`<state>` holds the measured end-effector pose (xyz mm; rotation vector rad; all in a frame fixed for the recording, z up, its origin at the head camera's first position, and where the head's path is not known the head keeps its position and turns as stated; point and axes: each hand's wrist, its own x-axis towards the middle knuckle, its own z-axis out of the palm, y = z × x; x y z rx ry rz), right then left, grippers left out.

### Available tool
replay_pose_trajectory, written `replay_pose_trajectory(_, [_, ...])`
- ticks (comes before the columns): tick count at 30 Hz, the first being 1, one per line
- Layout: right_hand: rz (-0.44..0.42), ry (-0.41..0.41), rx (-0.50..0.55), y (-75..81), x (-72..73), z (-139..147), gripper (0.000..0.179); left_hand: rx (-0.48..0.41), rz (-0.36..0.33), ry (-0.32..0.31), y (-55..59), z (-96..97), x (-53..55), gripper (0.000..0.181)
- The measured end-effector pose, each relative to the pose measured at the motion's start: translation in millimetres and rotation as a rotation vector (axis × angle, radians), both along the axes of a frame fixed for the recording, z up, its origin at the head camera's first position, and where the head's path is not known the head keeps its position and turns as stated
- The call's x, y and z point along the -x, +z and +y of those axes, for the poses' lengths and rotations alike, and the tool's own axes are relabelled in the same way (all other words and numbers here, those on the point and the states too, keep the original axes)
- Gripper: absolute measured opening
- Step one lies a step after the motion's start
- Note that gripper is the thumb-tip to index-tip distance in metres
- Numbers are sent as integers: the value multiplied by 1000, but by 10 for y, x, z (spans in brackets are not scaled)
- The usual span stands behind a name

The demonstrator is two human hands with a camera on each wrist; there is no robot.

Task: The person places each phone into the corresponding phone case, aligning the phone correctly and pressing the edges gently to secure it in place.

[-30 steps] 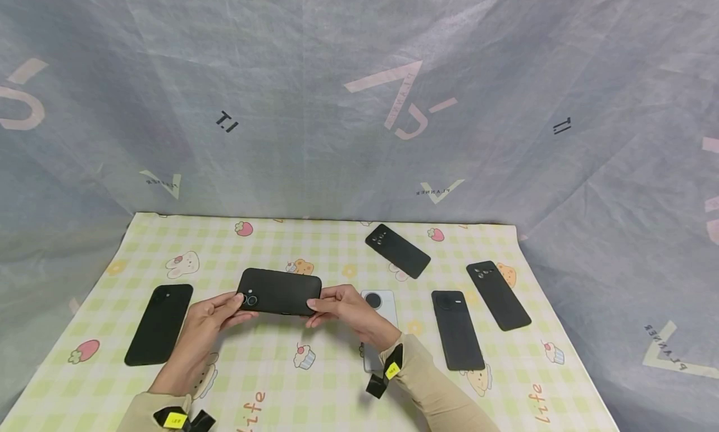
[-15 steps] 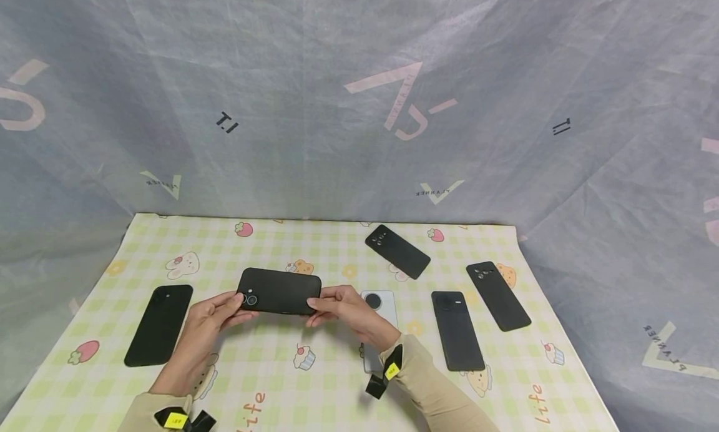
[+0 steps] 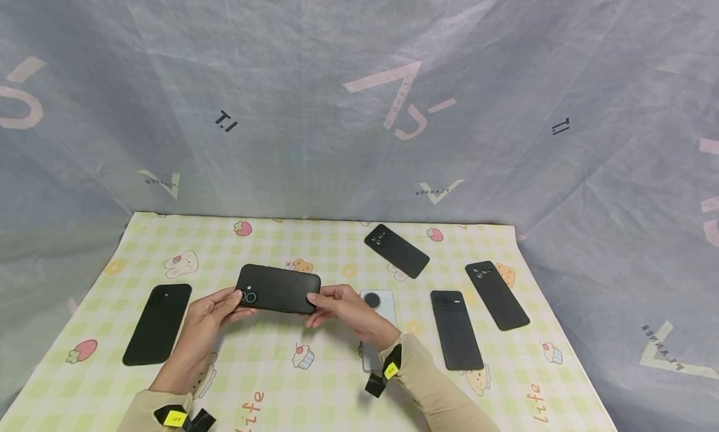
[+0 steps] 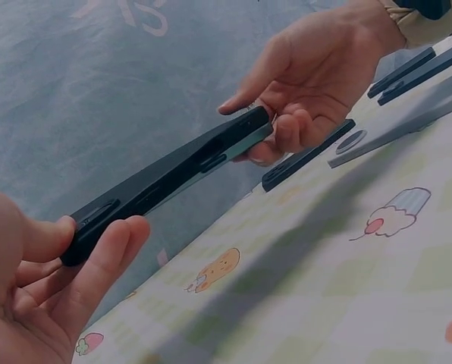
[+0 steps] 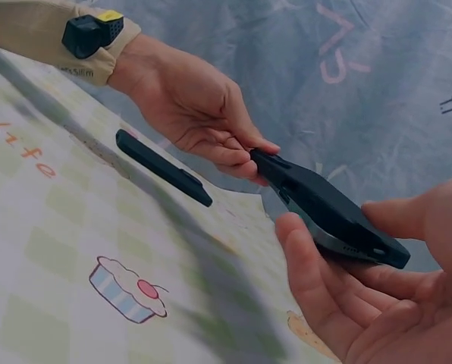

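Both hands hold a phone in a black case (image 3: 281,287) sideways above the cloth, its back facing up in the head view. My left hand (image 3: 210,310) pinches the camera end, thumb near the two lenses. At the other end my right hand (image 3: 348,310) grips with its thumb on the back and fingers beneath. In the right wrist view the case (image 5: 332,205) stands partly apart from the phone's grey edge (image 5: 321,233). The left wrist view also shows a paler phone edge (image 4: 245,144) below the black case rim. The screen is hidden.
On the checked tablecloth (image 3: 331,388), a black phone (image 3: 157,324) lies at left. A white phone (image 3: 380,307) lies partly under the right forearm. Farther right are a dark phone (image 3: 457,330) and two black cases with camera cutouts (image 3: 396,251). A grey curtain (image 3: 314,107) hangs behind.
The held phone has risen and tilted very slightly at its upper edge. Both hands keep the same grip, and the things on the cloth lie as before.
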<state>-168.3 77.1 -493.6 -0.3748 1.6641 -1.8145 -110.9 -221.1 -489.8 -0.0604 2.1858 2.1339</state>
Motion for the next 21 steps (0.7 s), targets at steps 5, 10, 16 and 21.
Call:
replay_pose_trajectory(5, [-2,57,-25,9,-4,0,52,2,9,10,7,-2,-7,58])
replay_pose_trajectory(10, [-33,61,-36,21,-15,-7,57,30,-2,8,19,-15,-12,61])
replay_pose_trajectory(16, [-83,59,-4,28,-30,-11,54,75,1,5,18,-22,-37,64])
replay_pose_trajectory(21, [-91,62,27,32,-35,-17,52,81,10,14,23,-20,-50,63])
